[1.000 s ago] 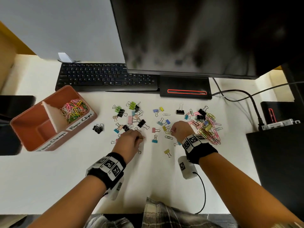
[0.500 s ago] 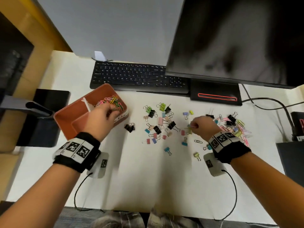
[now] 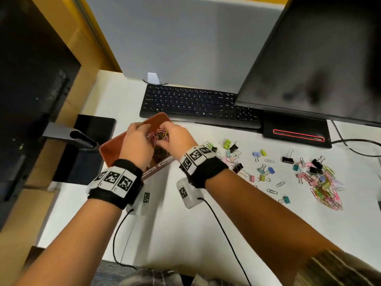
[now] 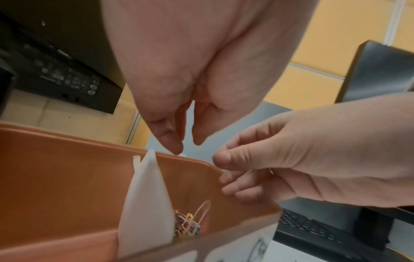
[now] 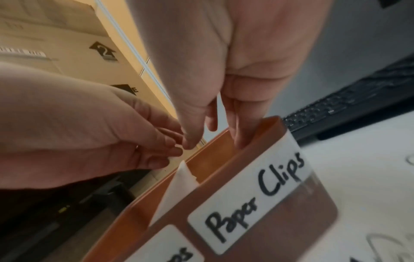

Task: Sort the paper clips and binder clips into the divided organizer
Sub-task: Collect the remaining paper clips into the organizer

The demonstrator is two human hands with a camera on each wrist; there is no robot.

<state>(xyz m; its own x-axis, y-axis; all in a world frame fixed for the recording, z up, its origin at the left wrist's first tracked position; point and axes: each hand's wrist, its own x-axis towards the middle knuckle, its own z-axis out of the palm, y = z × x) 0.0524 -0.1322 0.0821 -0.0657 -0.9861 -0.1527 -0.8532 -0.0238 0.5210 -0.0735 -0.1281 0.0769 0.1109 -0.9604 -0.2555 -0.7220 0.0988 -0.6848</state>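
The fingers of both hands are crowded over one end of the organizer point(image 3: 111, 149), and that crowding is my main worry. The organizer sits at the far left of the counter point(image 3: 165, 234), just in front of the keyboard point(image 3: 195, 104). It looks light, so a knuckle catching the rim could shove or tip it. The white divider point(image 4: 145, 195) seems only slotted in. If I bump it loose, the paper clips already lying in the compartment point(image 4: 187, 225) could slide across to the other side. The compartment labelled "Paper Clips" point(image 5: 257, 195) is the right one, but with two hands working so close together a clip could bounce off the rim onto the counter. The loose pile point(image 3: 323, 188) and the scattered binder clips point(image 3: 287, 159) lie well apart to the right, so I judge a lot of sorting remains.

My right hand point(image 3: 175, 137) has its thumb point(image 4: 224, 157) pressed down on curled fingers. A thin wire that I take for a single paper clip point(image 4: 257, 171) is pinched there, above the far corner of the compartment. From its own wrist view the fingertips dip just inside the rim.

My left hand point(image 3: 136, 145) hangs over the divider with its fingers point(image 4: 168, 138) drawn close together, tips nearly meeting. Whether they grasp anything I cannot tell, as a small glint shows but nothing clear.
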